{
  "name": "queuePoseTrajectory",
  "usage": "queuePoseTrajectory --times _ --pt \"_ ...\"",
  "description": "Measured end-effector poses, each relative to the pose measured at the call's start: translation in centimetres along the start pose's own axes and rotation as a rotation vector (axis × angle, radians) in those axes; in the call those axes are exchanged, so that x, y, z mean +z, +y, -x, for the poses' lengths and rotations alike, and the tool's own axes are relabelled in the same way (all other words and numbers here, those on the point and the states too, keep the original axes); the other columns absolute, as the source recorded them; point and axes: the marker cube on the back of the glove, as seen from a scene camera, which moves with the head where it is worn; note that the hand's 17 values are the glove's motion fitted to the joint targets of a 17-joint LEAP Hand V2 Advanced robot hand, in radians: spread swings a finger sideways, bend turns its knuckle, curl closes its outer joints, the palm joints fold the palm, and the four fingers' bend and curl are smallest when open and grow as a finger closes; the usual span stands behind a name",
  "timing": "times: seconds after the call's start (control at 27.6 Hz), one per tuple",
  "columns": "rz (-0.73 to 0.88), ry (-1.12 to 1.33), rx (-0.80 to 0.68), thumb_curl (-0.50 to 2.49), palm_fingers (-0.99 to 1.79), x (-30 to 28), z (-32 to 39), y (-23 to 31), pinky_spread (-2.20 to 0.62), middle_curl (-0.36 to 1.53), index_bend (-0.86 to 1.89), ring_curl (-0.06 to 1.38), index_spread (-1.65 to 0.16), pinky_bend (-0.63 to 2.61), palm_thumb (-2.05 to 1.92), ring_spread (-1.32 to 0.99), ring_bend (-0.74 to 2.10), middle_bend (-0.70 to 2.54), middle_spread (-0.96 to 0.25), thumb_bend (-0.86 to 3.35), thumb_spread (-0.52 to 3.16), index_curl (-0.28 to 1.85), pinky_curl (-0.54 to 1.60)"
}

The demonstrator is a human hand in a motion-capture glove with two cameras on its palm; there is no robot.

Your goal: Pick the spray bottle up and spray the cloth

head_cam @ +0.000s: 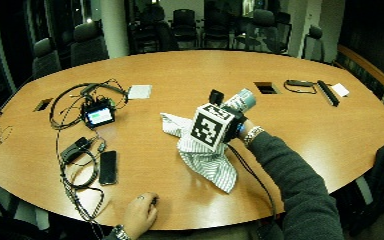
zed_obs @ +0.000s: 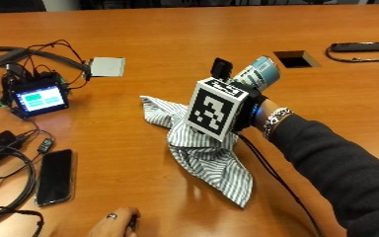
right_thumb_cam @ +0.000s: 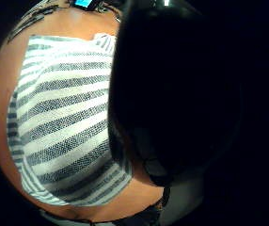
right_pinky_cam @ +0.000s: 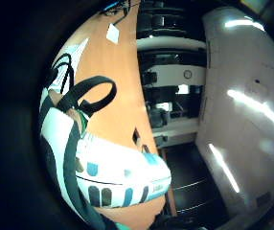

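In the outside view my gloved right hand (zed_obs: 250,107) grips the spray bottle (zed_obs: 258,72) and holds it tilted in the air, its black spray head (zed_obs: 221,68) aimed away from me over the table. The bottle has a white body with teal markings (right_pinky_cam: 122,175) and lies close against my palm. Below the hand, the grey and white striped cloth (zed_obs: 206,153) lies crumpled on the orange table (zed_obs: 176,34). The cloth (right_thumb_cam: 64,127) fills much of the thumb side view beside a dark shape close to the palm. A marker cube hides my fingers in both outside views (head_cam: 235,127).
A small screen device (zed_obs: 38,96) with cables sits at the left, with a dark phone (zed_obs: 55,177) nearer the front edge. A grey card (zed_obs: 107,66), a table cutout (zed_obs: 296,59) and a black cable (zed_obs: 360,48) lie further back. A bare hand (zed_obs: 114,224) rests at the near edge.
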Motion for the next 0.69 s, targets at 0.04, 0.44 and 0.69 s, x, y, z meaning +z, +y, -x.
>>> queuePoseTrajectory --times 0.04,0.44,0.69 --pt "0.0 -0.004 0.004 0.46 1.34 0.0 0.0 -0.1 -0.29 0.48 0.26 0.43 -0.3 0.43 0.77 -0.23 0.53 0.43 -0.24 -0.02 1.11 0.53 0.38" --pt "-0.136 -0.238 0.305 0.46 1.35 -5.5 -3.0 -4.1 -0.29 0.48 0.25 0.43 -0.3 0.43 0.76 -0.22 0.54 0.44 -0.24 -0.02 1.11 0.53 0.38" --pt "-0.259 -0.474 0.519 0.46 1.36 -9.6 -4.3 -7.3 -0.3 0.48 0.26 0.43 -0.3 0.44 0.76 -0.22 0.54 0.43 -0.25 -0.02 1.11 0.54 0.38"
